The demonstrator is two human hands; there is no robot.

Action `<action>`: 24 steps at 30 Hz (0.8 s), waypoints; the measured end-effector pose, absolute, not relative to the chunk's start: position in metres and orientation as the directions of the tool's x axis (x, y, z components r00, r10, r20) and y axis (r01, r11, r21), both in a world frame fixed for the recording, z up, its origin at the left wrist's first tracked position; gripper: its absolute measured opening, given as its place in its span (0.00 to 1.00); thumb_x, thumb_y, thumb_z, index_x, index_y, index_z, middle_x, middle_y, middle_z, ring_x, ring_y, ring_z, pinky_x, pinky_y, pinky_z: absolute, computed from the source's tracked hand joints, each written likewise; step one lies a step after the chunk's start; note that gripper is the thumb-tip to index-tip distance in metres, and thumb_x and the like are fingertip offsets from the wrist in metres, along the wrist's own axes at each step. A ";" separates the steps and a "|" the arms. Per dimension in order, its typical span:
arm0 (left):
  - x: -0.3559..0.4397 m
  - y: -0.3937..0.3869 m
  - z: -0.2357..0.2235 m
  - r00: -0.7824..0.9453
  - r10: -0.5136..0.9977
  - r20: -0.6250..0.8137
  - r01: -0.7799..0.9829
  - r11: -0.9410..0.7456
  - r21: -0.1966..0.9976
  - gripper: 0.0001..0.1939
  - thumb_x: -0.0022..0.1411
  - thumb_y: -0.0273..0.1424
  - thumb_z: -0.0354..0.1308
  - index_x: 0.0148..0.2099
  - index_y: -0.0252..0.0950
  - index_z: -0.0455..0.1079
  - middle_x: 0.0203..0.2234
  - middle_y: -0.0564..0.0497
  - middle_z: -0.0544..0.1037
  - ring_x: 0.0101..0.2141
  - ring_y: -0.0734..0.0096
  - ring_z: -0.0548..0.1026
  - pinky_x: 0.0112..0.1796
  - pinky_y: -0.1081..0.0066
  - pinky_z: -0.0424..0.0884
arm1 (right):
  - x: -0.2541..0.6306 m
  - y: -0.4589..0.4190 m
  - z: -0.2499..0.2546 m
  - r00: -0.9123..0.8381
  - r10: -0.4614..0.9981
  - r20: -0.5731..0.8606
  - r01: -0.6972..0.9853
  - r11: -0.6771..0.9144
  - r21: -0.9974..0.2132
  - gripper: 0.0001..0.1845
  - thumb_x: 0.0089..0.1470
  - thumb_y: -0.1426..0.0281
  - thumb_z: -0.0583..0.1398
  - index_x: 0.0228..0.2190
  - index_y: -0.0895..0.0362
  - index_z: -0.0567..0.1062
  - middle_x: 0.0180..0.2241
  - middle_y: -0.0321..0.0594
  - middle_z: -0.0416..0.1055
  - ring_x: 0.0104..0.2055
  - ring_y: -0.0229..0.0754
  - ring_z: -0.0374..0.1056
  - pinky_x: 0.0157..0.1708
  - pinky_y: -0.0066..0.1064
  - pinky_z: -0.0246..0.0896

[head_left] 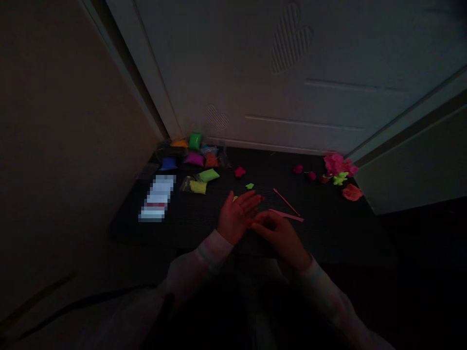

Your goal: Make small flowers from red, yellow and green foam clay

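My left hand (237, 217) is held palm up above the dark table, its fingers stretched out and apart. A tiny dark-red bit (262, 198) shows by its fingertips; whether it touches them is unclear. Close on the right, the thumb and fingers of my right hand (279, 233) pinch a small red piece of modelling clay (249, 223) beside the left palm. Behind the left hand a bit of yellow clay (235, 199) is mostly hidden. Just beyond lie a flat green clay piece (249, 186) and a pink clay flower shape (240, 172).
Two pink clay tools (286, 202) lie right of the hands. Packets of coloured clay (194, 159) sit at the back left, near a blurred bright phone-like screen (156, 199). Pink clay flowers (339, 165) stand at the back right. A white door panel (233, 73) rises behind the table (328, 228).
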State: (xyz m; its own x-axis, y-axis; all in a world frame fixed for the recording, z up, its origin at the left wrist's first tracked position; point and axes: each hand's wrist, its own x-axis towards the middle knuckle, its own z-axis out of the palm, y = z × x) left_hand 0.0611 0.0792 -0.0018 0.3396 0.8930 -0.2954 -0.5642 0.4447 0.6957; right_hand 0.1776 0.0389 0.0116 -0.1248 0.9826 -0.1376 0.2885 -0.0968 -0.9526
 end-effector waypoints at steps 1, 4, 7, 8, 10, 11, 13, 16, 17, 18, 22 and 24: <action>0.065 0.081 0.001 0.414 0.853 -0.318 -0.669 0.523 0.529 0.28 0.59 0.47 0.35 0.41 0.33 0.68 0.39 0.43 0.75 0.45 0.63 0.69 0.45 0.65 0.62 | 0.174 0.039 0.016 -0.143 0.980 -0.136 0.265 -0.094 -0.960 0.08 0.44 0.65 0.58 0.26 0.56 0.69 0.27 0.35 0.70 0.29 0.37 0.66 0.30 0.28 0.60; 0.075 0.083 0.009 0.517 0.795 -0.319 -0.755 0.598 0.268 0.29 0.59 0.47 0.36 0.42 0.30 0.68 0.37 0.42 0.75 0.44 0.63 0.69 0.46 0.67 0.60 | 0.168 0.041 0.025 -0.176 0.976 -0.131 0.236 -0.087 -0.968 0.07 0.43 0.66 0.60 0.26 0.56 0.70 0.28 0.36 0.71 0.31 0.37 0.66 0.33 0.29 0.60; 0.079 0.083 0.013 0.527 0.788 -0.319 -0.767 0.602 0.219 0.30 0.59 0.47 0.35 0.43 0.28 0.67 0.36 0.41 0.75 0.45 0.61 0.68 0.46 0.65 0.60 | 0.166 0.043 0.029 -0.172 0.978 -0.117 0.242 -0.073 -0.968 0.06 0.45 0.67 0.58 0.26 0.57 0.71 0.28 0.36 0.71 0.31 0.37 0.66 0.33 0.30 0.59; 0.079 0.083 0.013 0.528 0.789 -0.312 -0.771 0.600 0.212 0.30 0.59 0.47 0.35 0.43 0.28 0.67 0.36 0.40 0.75 0.46 0.61 0.68 0.47 0.65 0.59 | 0.167 0.043 0.029 -0.164 0.980 -0.112 0.246 -0.069 -0.967 0.06 0.46 0.67 0.58 0.26 0.57 0.71 0.28 0.36 0.71 0.31 0.37 0.66 0.33 0.30 0.59; 0.079 0.083 0.014 0.531 0.796 -0.289 -0.779 0.593 0.202 0.30 0.58 0.47 0.36 0.44 0.27 0.67 0.36 0.39 0.75 0.46 0.60 0.67 0.47 0.65 0.58 | 0.167 0.042 0.029 -0.145 0.986 -0.086 0.282 -0.042 -0.959 0.05 0.46 0.68 0.57 0.27 0.57 0.71 0.28 0.36 0.70 0.31 0.38 0.65 0.33 0.31 0.58; 0.079 0.083 0.014 0.535 0.799 -0.275 -0.783 0.591 0.195 0.30 0.58 0.47 0.37 0.44 0.27 0.67 0.36 0.39 0.75 0.46 0.60 0.68 0.48 0.65 0.58 | 0.167 0.042 0.030 -0.138 0.989 -0.061 0.310 -0.015 -0.951 0.05 0.46 0.68 0.57 0.27 0.56 0.71 0.28 0.37 0.70 0.31 0.38 0.64 0.33 0.31 0.57; 0.079 0.083 0.015 0.541 0.805 -0.246 -0.792 0.585 0.174 0.30 0.59 0.47 0.37 0.44 0.27 0.67 0.37 0.40 0.75 0.46 0.60 0.68 0.48 0.64 0.58 | 0.167 0.040 0.031 -0.123 0.992 0.007 0.367 0.052 -0.929 0.04 0.47 0.69 0.57 0.27 0.56 0.71 0.29 0.37 0.69 0.32 0.38 0.64 0.34 0.31 0.57; 0.081 0.082 0.019 0.545 0.815 -0.199 -0.811 0.572 0.122 0.29 0.59 0.46 0.36 0.43 0.29 0.68 0.37 0.41 0.75 0.46 0.61 0.69 0.49 0.63 0.58 | 0.167 0.039 0.035 -0.054 0.990 0.131 0.370 0.142 -0.918 0.06 0.49 0.69 0.55 0.30 0.55 0.70 0.32 0.37 0.69 0.35 0.38 0.64 0.36 0.32 0.58; 0.082 0.081 0.021 0.546 0.817 -0.183 -0.816 0.569 0.106 0.28 0.60 0.45 0.36 0.43 0.29 0.68 0.38 0.42 0.75 0.46 0.61 0.68 0.49 0.64 0.58 | 0.166 0.041 0.037 -0.006 0.984 0.176 0.355 0.167 -0.920 0.06 0.50 0.69 0.54 0.32 0.55 0.70 0.33 0.37 0.69 0.36 0.38 0.64 0.37 0.32 0.58; 0.083 0.080 0.023 0.549 0.819 -0.170 -0.818 0.568 0.095 0.28 0.60 0.45 0.36 0.43 0.29 0.68 0.38 0.42 0.75 0.47 0.61 0.68 0.49 0.65 0.58 | 0.165 0.044 0.038 0.048 0.974 0.220 0.345 0.191 -0.919 0.07 0.51 0.69 0.53 0.33 0.55 0.69 0.33 0.37 0.68 0.37 0.38 0.64 0.38 0.32 0.58; 0.088 0.078 0.031 0.538 0.829 -0.153 -0.830 0.553 0.072 0.27 0.60 0.45 0.36 0.46 0.32 0.66 0.40 0.44 0.74 0.49 0.61 0.66 0.50 0.65 0.58 | 0.157 0.062 0.041 0.206 0.888 0.412 0.442 0.291 -0.849 0.10 0.54 0.71 0.48 0.34 0.56 0.68 0.34 0.39 0.67 0.37 0.39 0.63 0.39 0.34 0.57; 0.090 0.079 0.035 0.510 0.842 -0.178 -0.846 0.528 0.074 0.27 0.60 0.45 0.35 0.48 0.33 0.65 0.41 0.45 0.73 0.49 0.61 0.66 0.50 0.64 0.58 | 0.152 0.070 0.041 0.196 0.844 0.499 0.525 0.339 -0.781 0.11 0.54 0.72 0.47 0.34 0.56 0.67 0.33 0.40 0.67 0.38 0.39 0.63 0.41 0.36 0.56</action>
